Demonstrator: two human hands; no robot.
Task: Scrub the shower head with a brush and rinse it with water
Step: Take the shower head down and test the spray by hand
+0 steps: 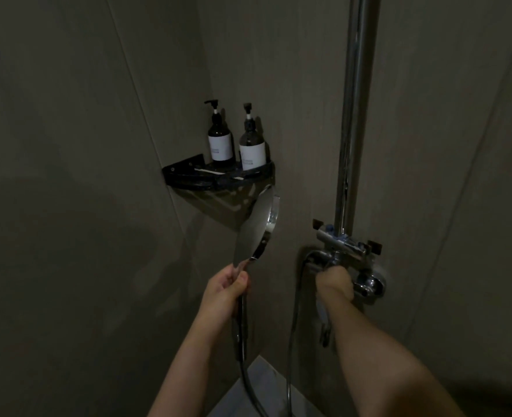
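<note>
The left hand [226,288] is wrapped around the handle of the shower head [256,225], holding it upright with its round face turned edge-on, just below the corner shelf [188,176]. The hose [242,341] drops from the handle toward the floor. The right hand [336,281] is closed around a control on the chrome mixer valve [343,245] at the foot of the riser pipe [354,115]. Two dark pump bottles [220,142] stand side by side on the shelf.
</note>
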